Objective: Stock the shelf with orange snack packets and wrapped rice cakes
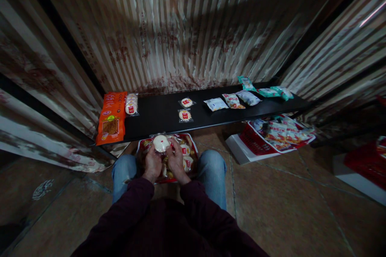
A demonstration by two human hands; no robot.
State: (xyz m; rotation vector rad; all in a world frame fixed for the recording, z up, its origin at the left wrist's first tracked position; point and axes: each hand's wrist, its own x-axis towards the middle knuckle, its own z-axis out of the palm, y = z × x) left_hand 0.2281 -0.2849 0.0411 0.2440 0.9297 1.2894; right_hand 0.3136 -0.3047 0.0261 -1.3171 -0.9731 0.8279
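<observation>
My left hand [152, 164] and my right hand [175, 159] are together between my knees, both closed on a round white cake in a clear wrapper [161, 143]. They hold it over a red basket [193, 146] full of several similar wrapped snacks. Just beyond stands a low black shelf [159, 114]. Two wrapped round cakes [185, 115] lie on it in the middle, one behind the other.
Orange packets [111, 118] and a stack of round cakes [131, 104] lie at the shelf's left end; white and green snack bags [232, 100] line its right part. Another red basket of packets [256, 141] sits on the floor right. Striped curtains hang behind.
</observation>
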